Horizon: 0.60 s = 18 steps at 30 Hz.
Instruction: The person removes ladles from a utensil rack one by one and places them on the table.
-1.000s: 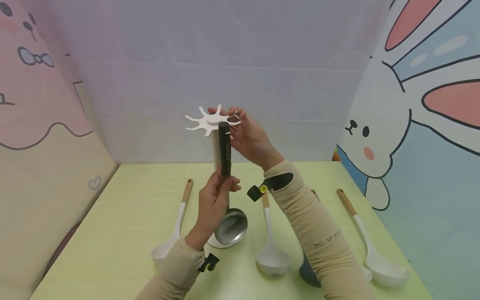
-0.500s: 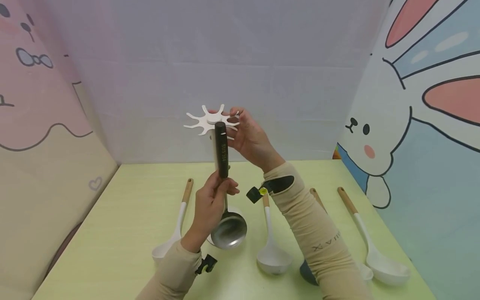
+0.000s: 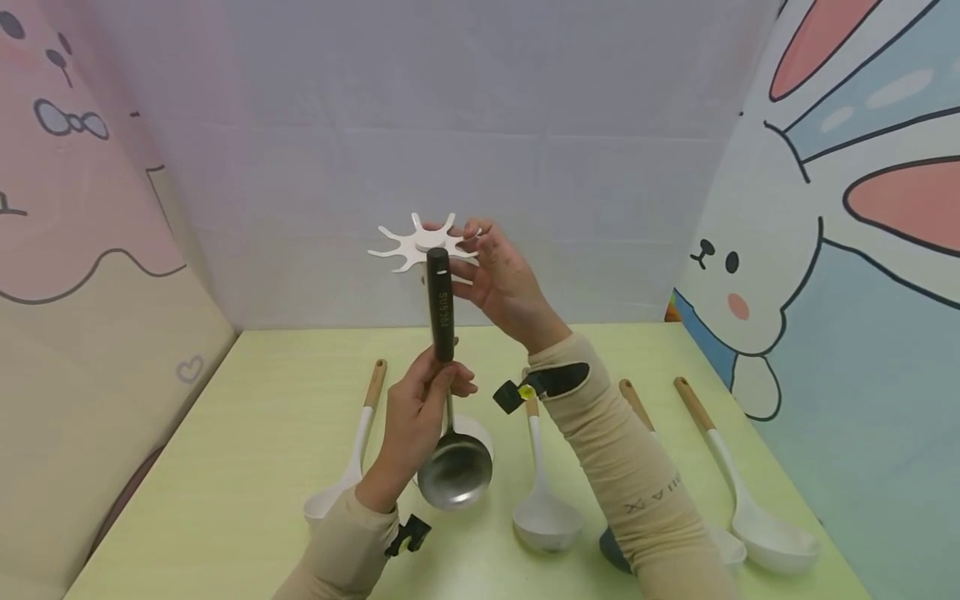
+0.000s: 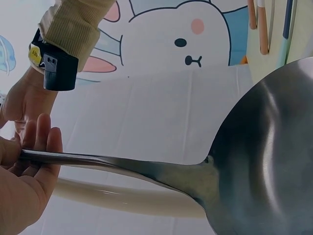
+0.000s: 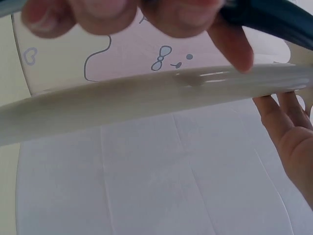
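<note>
My left hand (image 3: 411, 412) grips a steel ladle (image 3: 454, 472) just below its dark handle (image 3: 441, 308), which stands upright with the bowl hanging down. The handle's top overlaps the hub of a white utensil stand (image 3: 411, 248) with prongs spreading outward like a star. My right hand (image 3: 510, 283) is at the stand's right-hand prongs, its fingers curled around them. In the left wrist view, the ladle's metal neck (image 4: 132, 169) runs from my fingers to the bowl. The stand's pale pole (image 5: 146, 100) crosses the right wrist view; in the head view the ladle hides most of it.
A white ladle with a wooden handle (image 3: 360, 442) lies at the left, another (image 3: 543, 512) lies in the middle. A large white spoon (image 3: 772, 533) lies at the right. My right sleeve partly covers a dark utensil (image 3: 615, 550) and a white one (image 3: 727, 546).
My left hand and the ladle have moved slightly left and down, bringing the handle in front of the pole. The stand's far prongs have turned a little to the right.
</note>
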Motion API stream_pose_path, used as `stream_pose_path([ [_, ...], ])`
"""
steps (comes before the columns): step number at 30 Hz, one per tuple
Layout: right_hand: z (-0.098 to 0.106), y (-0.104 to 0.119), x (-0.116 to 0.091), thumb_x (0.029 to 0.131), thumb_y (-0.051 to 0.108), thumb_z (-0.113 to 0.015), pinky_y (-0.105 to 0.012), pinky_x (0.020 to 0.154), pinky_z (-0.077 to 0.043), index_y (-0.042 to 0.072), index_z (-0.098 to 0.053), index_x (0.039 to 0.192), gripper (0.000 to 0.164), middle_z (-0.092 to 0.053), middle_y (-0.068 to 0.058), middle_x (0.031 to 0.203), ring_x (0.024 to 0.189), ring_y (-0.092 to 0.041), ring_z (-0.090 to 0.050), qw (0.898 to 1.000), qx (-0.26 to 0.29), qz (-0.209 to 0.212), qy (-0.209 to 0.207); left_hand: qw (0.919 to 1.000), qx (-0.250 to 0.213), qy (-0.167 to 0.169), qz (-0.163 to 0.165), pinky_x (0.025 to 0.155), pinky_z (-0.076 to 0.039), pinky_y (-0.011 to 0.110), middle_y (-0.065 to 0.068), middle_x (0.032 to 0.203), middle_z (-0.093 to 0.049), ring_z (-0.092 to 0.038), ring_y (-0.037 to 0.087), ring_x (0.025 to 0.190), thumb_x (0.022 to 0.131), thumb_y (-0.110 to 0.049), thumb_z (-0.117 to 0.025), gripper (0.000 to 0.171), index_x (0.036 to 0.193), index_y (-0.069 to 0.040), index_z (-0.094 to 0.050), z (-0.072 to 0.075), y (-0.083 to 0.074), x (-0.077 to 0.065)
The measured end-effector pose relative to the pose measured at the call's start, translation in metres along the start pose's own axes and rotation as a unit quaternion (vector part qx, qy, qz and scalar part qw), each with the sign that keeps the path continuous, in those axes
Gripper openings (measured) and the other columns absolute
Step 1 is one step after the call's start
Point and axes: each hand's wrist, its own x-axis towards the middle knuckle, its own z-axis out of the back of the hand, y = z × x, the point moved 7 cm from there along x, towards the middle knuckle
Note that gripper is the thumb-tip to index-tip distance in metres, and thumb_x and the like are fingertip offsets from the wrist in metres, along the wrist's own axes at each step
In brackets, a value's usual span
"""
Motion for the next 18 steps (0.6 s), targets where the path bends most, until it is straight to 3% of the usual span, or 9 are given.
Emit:
stream_pose_path([
  [8, -0.0029, 0.0012, -0.0011, 0.079, 0.052, -0.072, -0.042, 0.093, -0.053, 0.016, -0.045, 0.105, 0.052, -0.043, -0.023, 0.145, 0.109, -0.028, -0.064, 1.0, -0.016, 0.008, 0.002, 0.9999, -0.005, 0.008, -0.013, 0.07, -0.061, 0.031, 0.018, 0.088, -0.069, -0.071, 0.019, 0.075, 0.099, 0.009, -0.05, 0.027, 0.125, 0.011, -0.054, 0.0008, -0.002, -0.0013],
  [18, -0.0045, 0.0006, -0.0022, 0.082, 0.05, -0.071, -0.044, 0.096, -0.052, 0.014, -0.044, 0.104, 0.05, -0.049, -0.016, 0.139, 0.109, -0.028, -0.064, 1.0, -0.018, 0.015, 0.005, 0.9998, -0.006, 0.019, -0.005, 0.071, -0.061, 0.032, 0.016, 0.089, -0.068, -0.071, 0.018, 0.076, 0.099, 0.006, -0.051, 0.029, 0.128, 0.01, -0.055, 0.0021, -0.007, -0.0039],
])
